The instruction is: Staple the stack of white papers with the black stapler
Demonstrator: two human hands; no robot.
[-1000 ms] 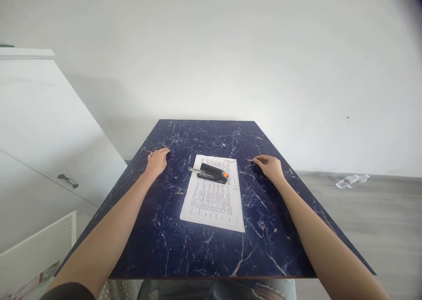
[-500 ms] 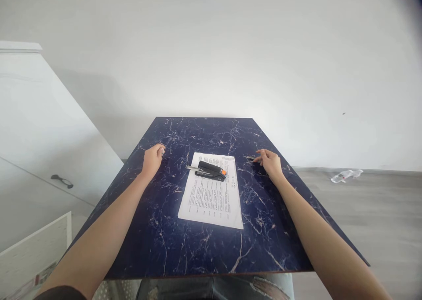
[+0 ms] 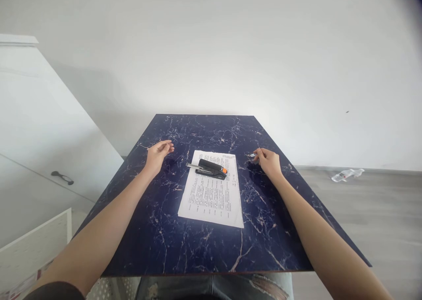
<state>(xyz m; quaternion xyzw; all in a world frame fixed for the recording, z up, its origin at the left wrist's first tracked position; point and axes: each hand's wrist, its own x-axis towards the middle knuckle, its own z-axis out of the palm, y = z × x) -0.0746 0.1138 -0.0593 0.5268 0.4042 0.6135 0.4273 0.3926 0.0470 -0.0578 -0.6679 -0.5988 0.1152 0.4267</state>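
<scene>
A black stapler point(image 3: 211, 168) with an orange end lies across the top of a printed paper sheet point(image 3: 212, 194) in the middle of the dark blue marbled table point(image 3: 184, 243). My left hand point(image 3: 157, 155) hovers just left of the sheet with its palm turned inward. Its fingers are loosely spread and hold nothing. My right hand point(image 3: 268, 162) rests right of the sheet, knuckles up. Its fingertips are pinched together at a tiny pale thing point(image 3: 252, 155) on the table, too small to name.
A white cabinet point(image 3: 36, 150) with a dark handle point(image 3: 62, 177) stands at the left, close to the table's edge. A crushed plastic bottle point(image 3: 347, 174) lies on the grey floor at the right. A white wall is behind the table.
My left hand has lifted off the table and turned its palm inward, fingers uncurling. My right hand's fingers have drawn together at the small pale thing. The view shifted slightly.
</scene>
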